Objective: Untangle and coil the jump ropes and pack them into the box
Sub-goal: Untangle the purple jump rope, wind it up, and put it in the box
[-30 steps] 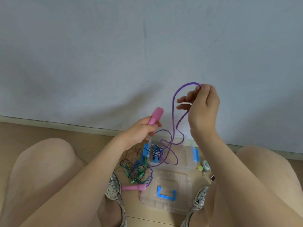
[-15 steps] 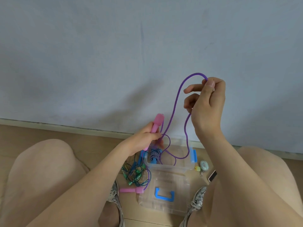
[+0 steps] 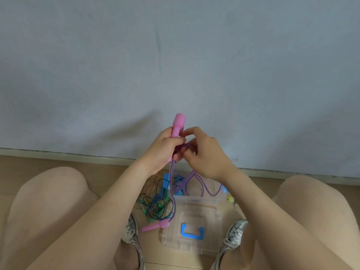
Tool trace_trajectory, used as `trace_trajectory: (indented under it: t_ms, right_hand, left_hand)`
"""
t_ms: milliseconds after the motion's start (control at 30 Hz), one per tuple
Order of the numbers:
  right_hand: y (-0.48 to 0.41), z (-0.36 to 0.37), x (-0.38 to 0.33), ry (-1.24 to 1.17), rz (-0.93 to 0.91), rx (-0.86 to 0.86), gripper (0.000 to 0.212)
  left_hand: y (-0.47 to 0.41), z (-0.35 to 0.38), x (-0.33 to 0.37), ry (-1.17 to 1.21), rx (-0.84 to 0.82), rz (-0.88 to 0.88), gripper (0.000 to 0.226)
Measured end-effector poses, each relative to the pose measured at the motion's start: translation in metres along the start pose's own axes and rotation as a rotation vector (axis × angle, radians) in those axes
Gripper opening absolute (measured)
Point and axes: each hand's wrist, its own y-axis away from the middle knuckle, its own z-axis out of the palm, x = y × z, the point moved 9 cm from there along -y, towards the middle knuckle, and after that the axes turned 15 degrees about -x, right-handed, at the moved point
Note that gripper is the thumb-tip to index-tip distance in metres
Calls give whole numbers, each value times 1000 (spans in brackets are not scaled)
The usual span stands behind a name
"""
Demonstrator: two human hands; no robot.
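My left hand (image 3: 165, 150) grips a pink jump-rope handle (image 3: 178, 123) upright in front of the wall. My right hand (image 3: 204, 152) is pressed against it and pinches the purple rope (image 3: 171, 178) against the handle. Loops of that rope hang down into the clear plastic box (image 3: 218, 189) on the floor. The second pink handle (image 3: 154, 226) lies on the floor beside the lid. A blue-and-white braided rope (image 3: 180, 185) sits inside the box. A tangle of green and blue rope (image 3: 155, 204) lies left of the box.
The clear lid with a blue handle (image 3: 191, 232) lies flat between my feet. My bare knees flank the box on both sides and my grey shoes (image 3: 234, 233) touch the lid's edges. A small yellow item (image 3: 230, 198) lies right of the box. A grey wall stands close behind.
My right hand came down and left from its raised position and met my left hand at the handle, bringing the purple loop with it. The left hand lifted the handle slightly.
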Motion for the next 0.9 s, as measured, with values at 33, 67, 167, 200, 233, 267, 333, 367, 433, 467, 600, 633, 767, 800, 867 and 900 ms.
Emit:
trace_trajectory:
  t_ms: [33,67,167,200,233,267,333,367,433,467,600,633,767,800,867,900]
  right_hand:
    - [0,2,-3,23,-30,-4,38]
    - [0,1,-6,88,-59,13,35]
    - [2,-17,-5,165,-91,41,20]
    - [2,-25,-3,75,-104,35,20]
    - [4,-33,-2,-72,-116,49,21]
    - [8,-43,-1,-240,-132,111,21]
    - [20,-70,5,-542,-163,368,21]
    - [30,-82,12,-647,-168,523,19]
    - [49,-96,27,-729,-131,760,16]
    - [56,-99,33,-699,-77,815,19]
    - [52,-83,53,-210,302,639,66]
    - [47,-74,53,-68,364,571,75]
    - [25,-41,13,311,69,403,69]
    - [19,-28,7,349,-14,323,65]
    - [12,-6,4,409,-80,187,60]
    - [10,-1,3,440,-74,153,55]
  left_hand:
    - [1,0,5,1,3,6,16]
    - [2,-2,9,1,6,12,15]
    - [3,-5,14,-23,1,14,4]
    - [3,-6,13,-23,-2,9,5]
    - [3,-8,9,-20,-2,-4,7]
    - [3,-10,5,-34,-5,-23,8]
    - [4,-13,-6,-113,-21,-79,12]
    - [5,-16,-13,-151,-24,-110,14]
    - [6,-25,-28,-177,5,-167,18]
    - [7,-28,-33,-168,22,-195,18]
    - [5,-15,-32,-104,-28,-200,10]
    - [4,-10,-26,-94,-41,-184,9]
    - [3,7,-3,-90,-98,-118,13]
    - [4,11,1,-94,-115,-104,12]
    - [5,15,6,-84,-129,-81,12]
    - [5,14,7,-75,-117,-73,13]
